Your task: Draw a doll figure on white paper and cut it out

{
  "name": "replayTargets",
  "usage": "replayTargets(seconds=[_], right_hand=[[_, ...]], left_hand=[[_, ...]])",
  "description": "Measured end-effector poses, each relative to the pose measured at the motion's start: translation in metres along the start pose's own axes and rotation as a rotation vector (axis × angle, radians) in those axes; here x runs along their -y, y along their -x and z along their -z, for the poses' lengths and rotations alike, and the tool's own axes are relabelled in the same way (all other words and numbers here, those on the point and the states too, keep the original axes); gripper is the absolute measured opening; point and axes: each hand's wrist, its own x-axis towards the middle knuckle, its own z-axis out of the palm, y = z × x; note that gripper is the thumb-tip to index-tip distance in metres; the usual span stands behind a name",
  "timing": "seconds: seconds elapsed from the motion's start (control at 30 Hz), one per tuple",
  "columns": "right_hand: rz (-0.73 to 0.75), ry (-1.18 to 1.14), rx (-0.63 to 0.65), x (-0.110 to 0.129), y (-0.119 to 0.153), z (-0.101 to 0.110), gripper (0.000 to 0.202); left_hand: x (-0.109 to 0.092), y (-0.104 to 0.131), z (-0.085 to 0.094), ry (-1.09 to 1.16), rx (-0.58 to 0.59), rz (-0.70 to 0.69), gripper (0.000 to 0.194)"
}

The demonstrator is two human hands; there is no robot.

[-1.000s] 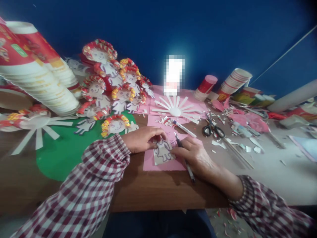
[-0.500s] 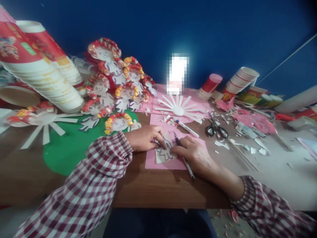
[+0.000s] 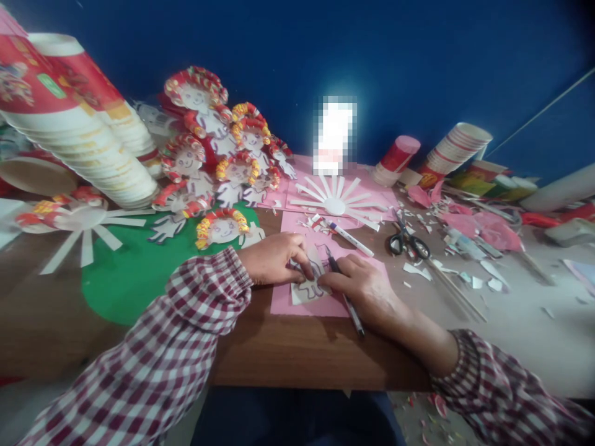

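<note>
Under my hands lies a small piece of white paper [image 3: 307, 293] with a figure drawn in dark outline. It rests on a pink sheet [image 3: 283, 306] near the table's front edge. My left hand [image 3: 279, 257] is curled, its thumb and fingertips pressed on the paper from the left. In my right hand [image 3: 367, 288] is a dark pen [image 3: 354, 316], its tip pointing away from me over the pink sheet and its other end toward me. My right fingertips also touch the paper's right side. Part of the drawing is hidden by my fingers.
A capped marker [image 3: 351, 238], black scissors [image 3: 408, 243] and paper scraps lie beyond my right hand. Paper-cup dolls [image 3: 223, 229] and a green sheet [image 3: 111, 291] are at left. Stacked paper cups [image 3: 102, 142] stand far left, others [image 3: 458, 148] at right. A cut white cup [image 3: 334, 205] lies ahead.
My left fingertips have shifted very slightly on the paper. The right hand and its pen stay almost in the same place, and the view has tilted a little.
</note>
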Motion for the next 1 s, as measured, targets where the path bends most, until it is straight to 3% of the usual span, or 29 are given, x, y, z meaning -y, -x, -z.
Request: replayTargets(seconds=[0.1,0.2,0.23,0.33,0.43,0.63,0.77,1.0], right_hand=[[-0.012,-0.065,0.011,-0.003,0.001,0.004,0.022],[-0.052,-0.341,-0.096,-0.009,0.006,0.012,0.032],[-0.110,-0.465,-0.193,-0.012,0.007,0.014,0.033],[-0.331,-0.855,-0.319,-0.014,0.006,0.015,0.034],[-0.446,-1.072,-0.237,-0.008,-0.003,0.009,0.037],[-0.430,-0.983,-0.085,0.010,-0.011,-0.005,0.016],[-0.460,-1.003,0.009,0.013,-0.007,-0.008,0.012],[-0.408,-1.020,0.035,0.014,-0.008,-0.009,0.013]], left_hand=[[0.001,0.000,0.000,-0.005,-0.001,-0.009,0.016],[0.001,-0.001,0.000,-0.006,0.003,-0.007,0.017],[0.001,-0.001,-0.001,-0.006,0.003,-0.006,0.018],[0.001,-0.002,-0.001,-0.012,-0.003,-0.012,0.017],[0.002,-0.002,-0.001,-0.014,-0.007,-0.017,0.017],[0.003,0.000,-0.001,-0.005,-0.009,-0.046,0.021],[0.002,0.000,-0.001,-0.012,-0.013,-0.030,0.017],[0.001,-0.001,0.000,-0.040,0.011,-0.036,0.015]])
